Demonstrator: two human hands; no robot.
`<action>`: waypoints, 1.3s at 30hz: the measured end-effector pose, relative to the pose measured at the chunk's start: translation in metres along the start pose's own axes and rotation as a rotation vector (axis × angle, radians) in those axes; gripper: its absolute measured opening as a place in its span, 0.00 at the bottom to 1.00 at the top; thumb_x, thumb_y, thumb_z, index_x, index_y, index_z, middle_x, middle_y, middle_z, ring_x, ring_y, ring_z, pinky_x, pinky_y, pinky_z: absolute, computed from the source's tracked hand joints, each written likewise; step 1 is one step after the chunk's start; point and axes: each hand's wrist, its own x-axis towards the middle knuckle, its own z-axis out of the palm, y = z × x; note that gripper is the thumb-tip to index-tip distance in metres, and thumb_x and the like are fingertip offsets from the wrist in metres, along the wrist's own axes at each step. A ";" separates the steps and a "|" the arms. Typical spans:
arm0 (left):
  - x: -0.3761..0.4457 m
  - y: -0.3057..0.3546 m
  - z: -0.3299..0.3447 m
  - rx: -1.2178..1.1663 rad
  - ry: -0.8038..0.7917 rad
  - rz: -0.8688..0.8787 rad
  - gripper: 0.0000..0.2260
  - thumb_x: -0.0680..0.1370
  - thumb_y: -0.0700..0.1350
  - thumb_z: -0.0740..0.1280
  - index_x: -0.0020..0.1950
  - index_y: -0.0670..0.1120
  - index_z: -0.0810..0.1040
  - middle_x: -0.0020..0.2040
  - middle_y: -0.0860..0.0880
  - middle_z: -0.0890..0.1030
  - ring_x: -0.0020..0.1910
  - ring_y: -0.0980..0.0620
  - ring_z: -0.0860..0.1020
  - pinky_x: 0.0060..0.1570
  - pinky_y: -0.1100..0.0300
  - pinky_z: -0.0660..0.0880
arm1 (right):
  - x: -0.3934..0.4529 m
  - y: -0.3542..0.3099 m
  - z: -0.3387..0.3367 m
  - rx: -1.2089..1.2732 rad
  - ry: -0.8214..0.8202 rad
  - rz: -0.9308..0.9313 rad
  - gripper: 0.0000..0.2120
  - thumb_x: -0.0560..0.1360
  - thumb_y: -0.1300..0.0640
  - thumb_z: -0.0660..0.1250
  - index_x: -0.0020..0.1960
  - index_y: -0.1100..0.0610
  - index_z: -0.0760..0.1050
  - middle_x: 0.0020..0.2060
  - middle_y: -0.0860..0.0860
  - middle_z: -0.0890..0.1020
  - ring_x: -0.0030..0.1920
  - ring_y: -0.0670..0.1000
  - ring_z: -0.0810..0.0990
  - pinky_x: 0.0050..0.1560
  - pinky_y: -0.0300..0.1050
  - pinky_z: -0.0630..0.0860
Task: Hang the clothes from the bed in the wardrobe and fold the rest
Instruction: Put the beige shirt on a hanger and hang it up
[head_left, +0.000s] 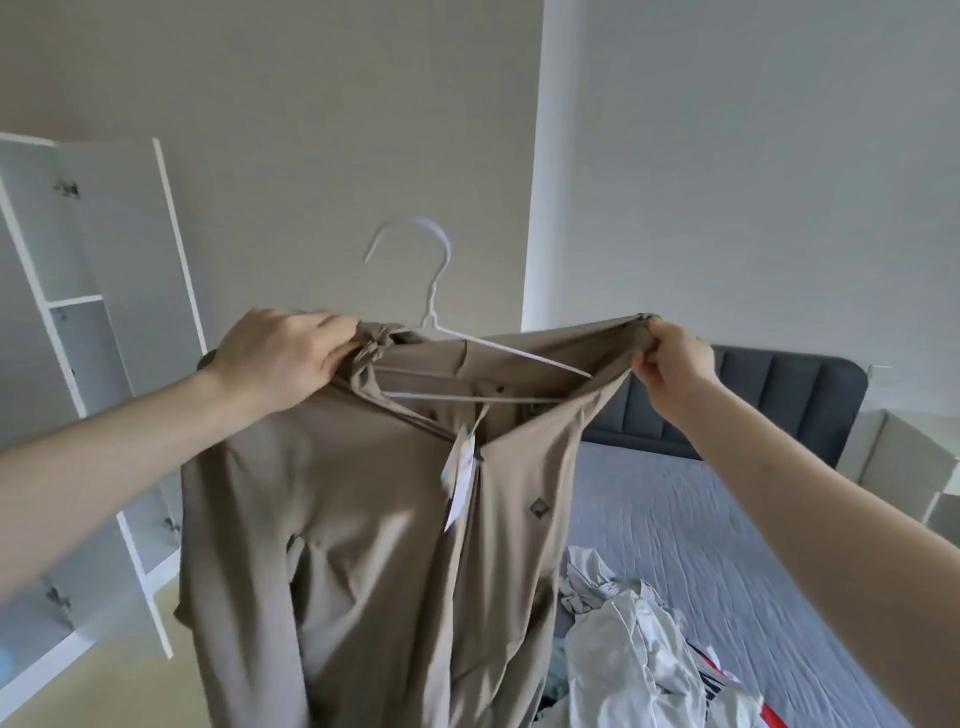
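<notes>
The left hand (280, 358) has its fingers curled round a bunched fold at one end of the neck opening of a beige garment (363, 545); the right hand (670, 364) pinches the other end of that opening between thumb and fingers. Between them the opening is stretched wide, held up in the air over the near edge of the bed (727, 519). A white wire hanger (431, 312) sits partly inside the opening, its hook standing above the cloth (one shoulder bar shows bare across the gap). A paper tag (460, 473) dangles inside the collar. On the bed lies a heap of pale clothes (623, 649). The white wardrobe (104, 364) stands open at the left.
</notes>
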 end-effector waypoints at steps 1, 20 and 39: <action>-0.005 -0.001 -0.002 -0.004 -0.014 0.033 0.13 0.78 0.48 0.60 0.40 0.42 0.77 0.32 0.43 0.79 0.25 0.37 0.78 0.21 0.52 0.71 | 0.002 -0.003 -0.005 0.017 0.039 -0.009 0.05 0.82 0.60 0.67 0.47 0.56 0.77 0.38 0.50 0.76 0.34 0.46 0.75 0.31 0.34 0.76; -0.002 0.051 0.034 -0.421 -0.197 -0.341 0.20 0.81 0.61 0.54 0.33 0.53 0.65 0.28 0.49 0.73 0.31 0.39 0.71 0.30 0.53 0.64 | -0.051 -0.015 0.043 -1.110 -0.730 -0.498 0.10 0.83 0.51 0.65 0.45 0.52 0.77 0.34 0.30 0.78 0.33 0.35 0.75 0.34 0.26 0.69; -0.058 0.180 0.007 -0.553 0.024 -0.403 0.09 0.76 0.49 0.67 0.55 0.55 0.74 0.56 0.59 0.71 0.55 0.57 0.72 0.56 0.62 0.66 | -0.048 0.045 0.042 -0.752 -0.475 -0.447 0.06 0.82 0.52 0.66 0.48 0.51 0.77 0.36 0.45 0.86 0.33 0.44 0.81 0.38 0.40 0.78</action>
